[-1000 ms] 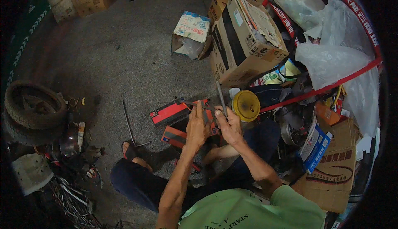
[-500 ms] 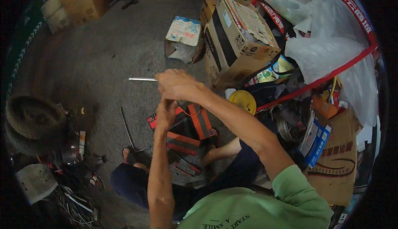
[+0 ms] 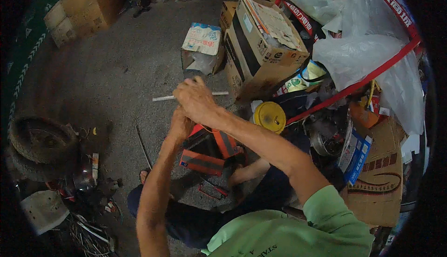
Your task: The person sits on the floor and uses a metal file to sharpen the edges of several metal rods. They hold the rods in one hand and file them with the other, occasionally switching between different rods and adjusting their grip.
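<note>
My right hand is closed around the middle of a straight silver metal rod. The rod sticks out on both sides of the fist, roughly level across the view. Just below and touching it, my left hand is also closed; whatever lies inside its fingers is hidden. Beneath the hands, between my feet, are orange-and-black blocks: one lies crosswise and another stands to its right. A thin orange wire shows near my right wrist. A red-handled tool lies nearer to me.
A thin dark bar lies on the floor to the left, beyond it a tyre. Ahead stand a small carton and a larger cardboard box. A yellow round lid and a red frame with plastic bags crowd the right.
The rod has turned in my right hand and now shows on both sides of it, where before only its left part showed. My left forearm has swung outward to the left.
</note>
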`<state>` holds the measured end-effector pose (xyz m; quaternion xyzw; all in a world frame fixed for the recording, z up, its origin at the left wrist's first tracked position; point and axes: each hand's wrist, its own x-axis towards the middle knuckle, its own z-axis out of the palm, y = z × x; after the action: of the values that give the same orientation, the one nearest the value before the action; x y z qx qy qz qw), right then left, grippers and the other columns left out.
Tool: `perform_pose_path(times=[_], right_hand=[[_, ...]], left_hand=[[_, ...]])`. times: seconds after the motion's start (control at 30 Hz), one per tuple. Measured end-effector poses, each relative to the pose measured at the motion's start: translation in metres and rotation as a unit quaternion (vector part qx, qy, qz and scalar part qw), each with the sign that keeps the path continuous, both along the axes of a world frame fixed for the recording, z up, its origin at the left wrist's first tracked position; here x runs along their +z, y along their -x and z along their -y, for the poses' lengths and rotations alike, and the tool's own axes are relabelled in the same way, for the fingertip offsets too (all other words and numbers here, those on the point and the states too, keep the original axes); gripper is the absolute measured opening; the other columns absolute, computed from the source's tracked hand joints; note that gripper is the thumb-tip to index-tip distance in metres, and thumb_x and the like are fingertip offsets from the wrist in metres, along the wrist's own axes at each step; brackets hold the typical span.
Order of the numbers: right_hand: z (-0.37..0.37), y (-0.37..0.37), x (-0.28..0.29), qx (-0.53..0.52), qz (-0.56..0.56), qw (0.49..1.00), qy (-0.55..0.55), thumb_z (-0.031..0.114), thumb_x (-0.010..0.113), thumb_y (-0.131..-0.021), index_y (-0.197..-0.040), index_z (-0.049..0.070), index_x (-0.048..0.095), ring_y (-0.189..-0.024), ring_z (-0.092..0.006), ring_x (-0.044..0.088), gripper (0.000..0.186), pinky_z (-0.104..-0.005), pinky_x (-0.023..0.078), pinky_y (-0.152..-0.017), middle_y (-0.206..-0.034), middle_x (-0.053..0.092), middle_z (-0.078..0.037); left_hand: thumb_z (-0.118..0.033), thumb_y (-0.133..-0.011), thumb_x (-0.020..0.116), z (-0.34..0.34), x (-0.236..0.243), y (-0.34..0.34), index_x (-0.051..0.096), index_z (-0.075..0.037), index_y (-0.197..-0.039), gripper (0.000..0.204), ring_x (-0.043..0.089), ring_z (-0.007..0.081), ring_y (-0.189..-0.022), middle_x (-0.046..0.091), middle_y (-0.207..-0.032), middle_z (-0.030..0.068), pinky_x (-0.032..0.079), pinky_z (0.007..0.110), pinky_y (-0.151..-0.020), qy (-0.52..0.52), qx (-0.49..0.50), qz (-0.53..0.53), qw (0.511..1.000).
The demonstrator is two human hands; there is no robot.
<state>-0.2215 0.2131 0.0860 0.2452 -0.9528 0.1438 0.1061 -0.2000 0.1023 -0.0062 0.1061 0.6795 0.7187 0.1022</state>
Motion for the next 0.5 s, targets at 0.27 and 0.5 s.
perform_pose_path(times=[0.27, 0.5], right_hand=[[0.016, -0.021, 0.002, -0.038, -0.152, 0.987, 0.034, 0.028, 0.069, -0.081, -0.106, -0.001, 0.06, -0.115, -0.0316, 0.05, 0.04, -0.0574, 0.021, -0.11, -0.111, 0.058, -0.015], [0.016, 0.004, -0.008, -0.001, -0.001, 0.918, 0.396, 0.036, 0.063, -0.086, -0.073, 0.002, 0.057, -0.075, -0.0312, 0.055, 0.037, -0.0452, 0.041, -0.085, -0.067, 0.054, -0.013]], left_hand=[[-0.008, -0.086, 0.058, 0.008, -0.026, 0.026, 0.06, -0.001, -0.11, 0.026, 0.064, 0.0305, -0.092, 0.066, -0.097, 0.0183, 0.05, 0.043, -0.079, 0.193, 0.01, -0.116, 0.974], [-0.009, -0.085, 0.058, 0.004, -0.047, 0.028, 0.059, 0.0, -0.113, 0.03, 0.062, 0.0389, -0.098, 0.066, -0.101, 0.021, 0.049, 0.043, -0.081, 0.065, 0.044, -0.05, 0.996]])
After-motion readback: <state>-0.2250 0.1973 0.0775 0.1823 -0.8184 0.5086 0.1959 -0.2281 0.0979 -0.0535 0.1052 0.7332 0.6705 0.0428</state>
